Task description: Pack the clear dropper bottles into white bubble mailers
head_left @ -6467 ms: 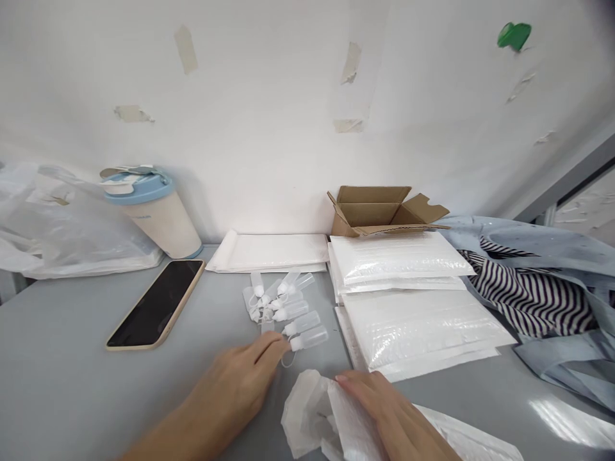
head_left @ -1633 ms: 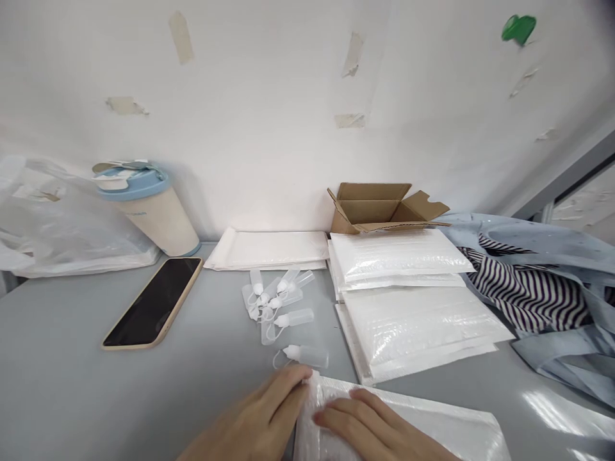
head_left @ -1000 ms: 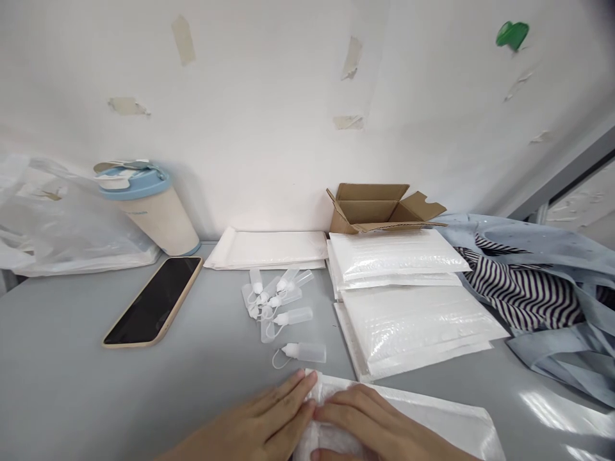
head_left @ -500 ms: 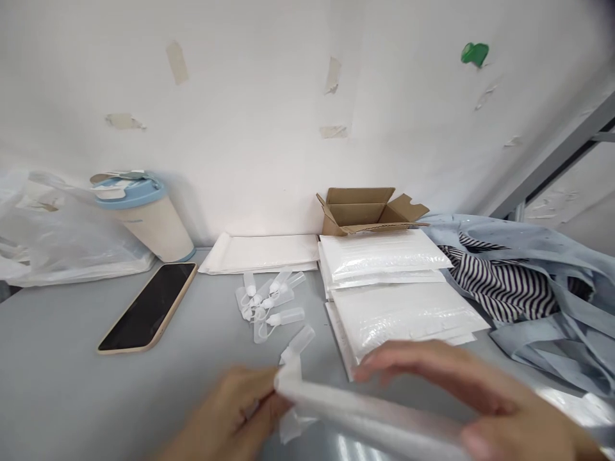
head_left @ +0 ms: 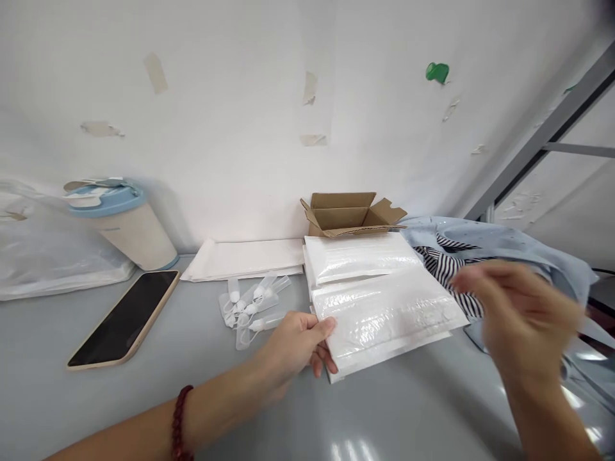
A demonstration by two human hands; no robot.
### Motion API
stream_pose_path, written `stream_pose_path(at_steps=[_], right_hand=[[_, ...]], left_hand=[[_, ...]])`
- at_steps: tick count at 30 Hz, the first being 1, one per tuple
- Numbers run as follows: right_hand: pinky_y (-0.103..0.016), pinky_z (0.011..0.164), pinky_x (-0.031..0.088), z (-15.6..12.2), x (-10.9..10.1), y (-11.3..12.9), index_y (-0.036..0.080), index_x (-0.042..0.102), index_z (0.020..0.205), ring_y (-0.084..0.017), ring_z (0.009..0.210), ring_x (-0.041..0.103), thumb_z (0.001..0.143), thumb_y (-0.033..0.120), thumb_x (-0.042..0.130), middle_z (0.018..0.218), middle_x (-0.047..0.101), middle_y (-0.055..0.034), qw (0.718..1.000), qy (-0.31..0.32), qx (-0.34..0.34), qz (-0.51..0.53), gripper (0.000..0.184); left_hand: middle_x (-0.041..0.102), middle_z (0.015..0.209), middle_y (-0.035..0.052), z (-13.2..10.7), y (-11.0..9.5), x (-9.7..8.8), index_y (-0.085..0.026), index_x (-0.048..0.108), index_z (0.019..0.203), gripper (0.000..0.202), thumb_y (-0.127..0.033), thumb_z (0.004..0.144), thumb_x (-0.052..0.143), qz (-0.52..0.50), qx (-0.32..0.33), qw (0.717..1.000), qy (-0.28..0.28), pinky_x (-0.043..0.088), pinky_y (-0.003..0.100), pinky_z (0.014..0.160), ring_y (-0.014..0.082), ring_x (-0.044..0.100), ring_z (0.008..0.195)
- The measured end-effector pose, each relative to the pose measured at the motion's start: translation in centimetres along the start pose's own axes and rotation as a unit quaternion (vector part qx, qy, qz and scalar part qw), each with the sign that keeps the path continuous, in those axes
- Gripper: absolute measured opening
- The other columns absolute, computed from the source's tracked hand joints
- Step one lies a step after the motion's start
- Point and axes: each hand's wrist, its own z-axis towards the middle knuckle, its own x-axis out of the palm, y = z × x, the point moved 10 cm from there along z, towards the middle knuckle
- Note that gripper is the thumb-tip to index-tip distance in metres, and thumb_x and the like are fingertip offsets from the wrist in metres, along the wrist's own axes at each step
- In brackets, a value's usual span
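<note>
My left hand [head_left: 307, 339] pinches the left edge of a white bubble mailer [head_left: 389, 314], thumb on top and fingers underneath. This mailer lies on the front pile of similar mailers, slightly askew. To the right, my right hand [head_left: 523, 320] is raised in front of the blue cloth, apart from the mailers; motion smears its fingers. Several small clear squeeze bottles [head_left: 252, 304] with white caps lie in a loose heap just left of my left hand. Behind the held mailer, another white bubble mailer [head_left: 360, 256] tops the rear pile.
Flat white mailers [head_left: 250, 256] lie along the wall, left of an open cardboard box [head_left: 350, 214]. A phone [head_left: 125, 320], a tilted cup [head_left: 129, 224] and a plastic bag [head_left: 57, 250] are at left. Light blue cloth [head_left: 519, 243] with striped fabric lies at right.
The mailer held low in front has moved up and right onto the front pile, with my left hand on it. My right hand has moved away to the right. The view has shifted slightly.
</note>
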Motion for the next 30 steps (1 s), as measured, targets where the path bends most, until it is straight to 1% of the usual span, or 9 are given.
stream_pose_path(at_steps=[2, 5, 8, 13, 16, 19, 22, 26, 30], right_hand=[[-0.025, 0.052, 0.043, -0.6, 2.3, 0.7, 0.024, 0.061, 0.072, -0.012, 0.053, 0.054, 0.086, 0.035, 0.064, 0.059, 0.059, 0.0038, 0.996, 0.083, -0.022, 0.0, 0.019], [-0.023, 0.047, 0.042, -2.0, 5.6, 0.8, 0.023, 0.061, 0.078, -0.01, 0.047, 0.051, 0.085, 0.04, 0.066, 0.057, 0.059, 0.0064, 0.971, 0.236, -0.029, -0.005, 0.02], [-0.025, 0.05, 0.044, -3.1, 7.5, 0.0, 0.023, 0.059, 0.088, -0.012, 0.053, 0.054, 0.083, 0.054, 0.066, 0.061, 0.06, 0.0056, 0.944, 0.329, -0.004, -0.032, 0.032], [-0.027, 0.052, 0.043, -2.7, 7.7, -0.4, 0.023, 0.057, 0.085, -0.013, 0.056, 0.052, 0.084, 0.059, 0.062, 0.065, 0.058, 0.004, 0.945, 0.316, -0.019, -0.075, 0.037], [-0.026, 0.053, 0.043, -2.5, 7.4, 0.4, 0.022, 0.056, 0.084, -0.012, 0.056, 0.051, 0.089, 0.054, 0.059, 0.066, 0.058, 0.0034, 0.954, 0.287, -0.048, -0.077, 0.032], [-0.024, 0.051, 0.042, -2.6, 6.8, 2.3, 0.021, 0.056, 0.083, -0.011, 0.054, 0.05, 0.095, 0.041, 0.053, 0.066, 0.055, 0.0028, 0.963, 0.24, -0.099, -0.072, 0.023], [-0.023, 0.049, 0.039, -3.4, 6.4, 5.3, 0.02, 0.057, 0.083, -0.01, 0.052, 0.048, 0.095, 0.025, 0.052, 0.063, 0.054, 0.0023, 0.966, 0.197, -0.162, -0.031, 0.014], [-0.025, 0.048, 0.038, -5.7, 7.1, 9.3, 0.018, 0.058, 0.082, -0.011, 0.051, 0.047, 0.094, 0.014, 0.048, 0.06, 0.055, 0.0014, 0.948, 0.208, -0.237, 0.036, 0.016], [-0.027, 0.045, 0.036, -7.4, 7.9, 11.4, 0.019, 0.057, 0.079, -0.013, 0.049, 0.043, 0.093, 0.01, 0.045, 0.057, 0.056, 0.0012, 0.932, 0.221, -0.279, 0.064, 0.021]], left_hand=[[0.059, 0.052, 0.001, 0.6, 0.5, -0.1, -0.015, 0.056, 0.062, 0.041, -0.05, 0.084, 0.06, -0.001, -0.013, 1.0, -0.01, 0.034, 0.02, 0.044, 0.0091, 0.051, 0.046], [0.058, 0.049, 0.0, 1.0, 0.7, -0.4, -0.015, 0.055, 0.063, 0.041, -0.048, 0.088, 0.057, -0.001, -0.013, 1.0, -0.026, 0.038, 0.02, 0.045, 0.0082, 0.052, 0.044], [0.061, 0.053, 0.0011, 0.9, 0.3, -0.5, -0.014, 0.057, 0.069, 0.036, -0.044, 0.091, 0.055, -0.001, -0.011, 0.999, -0.039, 0.045, 0.02, 0.052, 0.0093, 0.059, 0.05], [0.072, 0.078, 0.0095, -0.2, -0.6, -1.3, -0.013, 0.059, 0.078, 0.034, -0.042, 0.092, 0.049, 0.047, -0.013, 0.997, -0.056, 0.054, 0.024, 0.063, 0.0136, 0.07, 0.065], [0.073, 0.081, 0.0105, -1.1, -1.9, -3.6, -0.015, 0.059, 0.081, 0.032, -0.043, 0.09, 0.047, 0.143, 0.008, 0.986, -0.088, 0.055, 0.028, 0.058, 0.0165, 0.069, 0.06], [0.069, 0.072, 0.0053, -1.8, -5.3, -8.1, -0.018, 0.057, 0.077, 0.029, -0.045, 0.085, 0.049, 0.297, 0.074, 0.935, -0.178, 0.05, 0.031, 0.054, 0.0183, 0.063, 0.054], [0.066, 0.082, 0.0079, -2.0, -9.3, -12.6, -0.019, 0.057, 0.076, 0.022, -0.039, 0.081, 0.051, 0.452, 0.148, 0.839, -0.264, 0.047, 0.039, 0.075, 0.0276, 0.063, 0.084], [0.068, 0.088, 0.0109, -0.3, -11.0, -16.4, -0.019, 0.062, 0.072, 0.019, -0.036, 0.077, 0.054, 0.586, 0.17, 0.749, -0.257, 0.044, 0.04, 0.08, 0.0323, 0.059, 0.096], [0.07, 0.091, 0.0121, 0.8, -10.7, -17.8, -0.018, 0.068, 0.08, 0.023, -0.035, 0.08, 0.052, 0.658, 0.169, 0.695, -0.234, 0.045, 0.037, 0.076, 0.0314, 0.06, 0.095]])
